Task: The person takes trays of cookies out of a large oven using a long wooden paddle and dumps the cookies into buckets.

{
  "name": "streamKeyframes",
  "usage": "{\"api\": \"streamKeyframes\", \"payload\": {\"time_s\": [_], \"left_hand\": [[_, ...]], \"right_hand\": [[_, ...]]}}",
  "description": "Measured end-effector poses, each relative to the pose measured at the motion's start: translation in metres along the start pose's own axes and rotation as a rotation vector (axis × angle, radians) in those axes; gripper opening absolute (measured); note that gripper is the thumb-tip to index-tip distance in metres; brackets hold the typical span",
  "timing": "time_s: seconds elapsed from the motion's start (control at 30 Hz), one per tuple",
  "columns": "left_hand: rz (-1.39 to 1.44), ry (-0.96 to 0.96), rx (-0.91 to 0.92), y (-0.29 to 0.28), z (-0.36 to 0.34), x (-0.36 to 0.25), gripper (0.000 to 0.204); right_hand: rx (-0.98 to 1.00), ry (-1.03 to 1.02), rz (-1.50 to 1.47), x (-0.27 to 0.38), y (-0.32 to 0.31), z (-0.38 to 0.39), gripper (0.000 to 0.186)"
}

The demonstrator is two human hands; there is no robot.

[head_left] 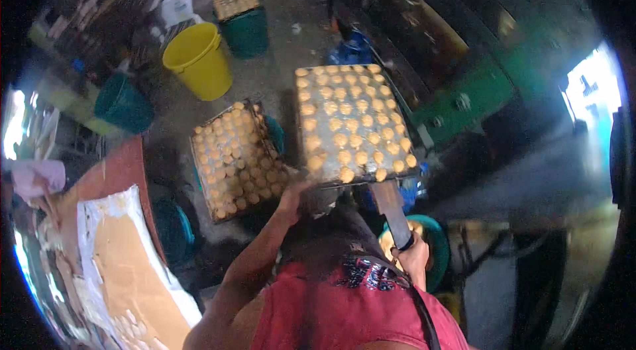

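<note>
A metal baking tray (341,183) with rows of small round golden cookies (354,141) is held out in front of me. My left hand (297,199) is closed on its near left corner, the fingers partly hidden under the edge. Closed around the dark handle of a flat, wide-bladed metal scraper (393,209) is my right hand (414,256). The blade reaches the tray's near edge; whether it goes underneath cannot be made out. To the left, a second tray (212,215) full of similar cookies sits tilted over a green tub, close to my left forearm.
A yellow bucket (211,75) and a green bucket topped with another cookie tray (236,4) stand farther off. Near my right hand is a green tub (437,254) with pale contents. Dark machinery with a green panel (467,101) runs along the right. A paper-lined board (122,244) lies at left.
</note>
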State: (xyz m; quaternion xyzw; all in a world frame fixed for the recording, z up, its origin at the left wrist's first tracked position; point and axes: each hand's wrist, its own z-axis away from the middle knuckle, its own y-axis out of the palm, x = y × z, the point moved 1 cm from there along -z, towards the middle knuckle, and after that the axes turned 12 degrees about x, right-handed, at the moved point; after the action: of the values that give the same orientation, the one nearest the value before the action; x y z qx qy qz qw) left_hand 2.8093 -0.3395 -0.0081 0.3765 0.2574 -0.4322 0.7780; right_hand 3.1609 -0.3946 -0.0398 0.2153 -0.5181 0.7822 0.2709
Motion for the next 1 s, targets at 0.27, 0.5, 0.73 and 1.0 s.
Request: {"api": "streamKeyframes", "payload": {"time_s": [0.27, 0.5, 0.73, 1.0], "left_hand": [[-0.152, 0.142, -0.043, 0.266, -0.311, -0.033, 0.031], [0.13, 0.536, -0.054, 0.407, -0.367, -0.059, 0.028], [0.244, 0.644, -0.142, 0.29, -0.401, -0.167, 0.024], [0.349, 0.56, -0.052, -0.054, -0.062, -0.197, 0.024]], "right_hand": [[0.02, -0.042, 0.221, -0.133, -0.203, -0.386, 0.055], [0.243, -0.081, 0.305, -0.121, -0.469, -0.512, 0.06], [0.235, -0.204, 0.563, -0.045, -0.417, -0.565, 0.067], [0.365, 0.141, 0.293, 0.005, -0.199, -0.065, 0.084]]}}
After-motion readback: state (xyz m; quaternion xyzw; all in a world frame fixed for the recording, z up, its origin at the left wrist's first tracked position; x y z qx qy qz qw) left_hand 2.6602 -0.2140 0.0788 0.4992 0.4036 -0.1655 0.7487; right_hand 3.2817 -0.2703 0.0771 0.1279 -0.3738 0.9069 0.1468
